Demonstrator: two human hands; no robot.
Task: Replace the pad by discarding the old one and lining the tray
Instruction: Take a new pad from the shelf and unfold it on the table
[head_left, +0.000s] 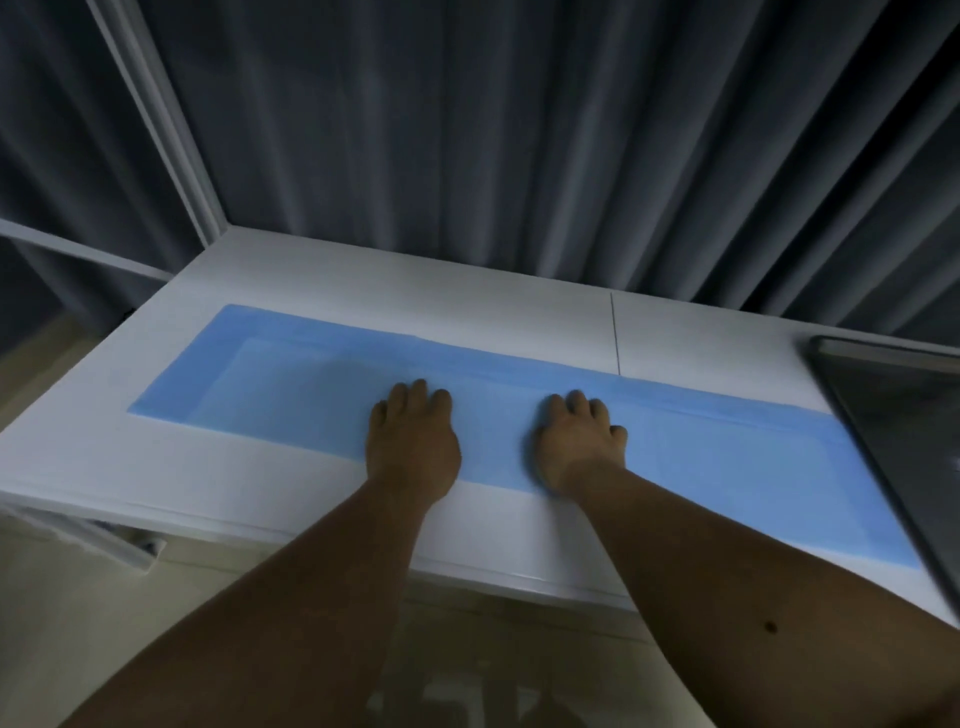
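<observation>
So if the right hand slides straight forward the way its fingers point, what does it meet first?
Nothing solid, probably. The right hand lies flat on the blue pad; ahead are the pad's far edge, bare white table, then the curtain. The dark tray stays off to its right.

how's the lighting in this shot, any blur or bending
Head view: dim, bluish, soft all over; no glare on the blue pad. Left hand and right hand lack sharp edges. Wide-angle bends the table edges; the dark tray is cropped at right.

One blue pad (291, 395), one dark tray (904, 415), two hands, one white table (415, 291).
</observation>
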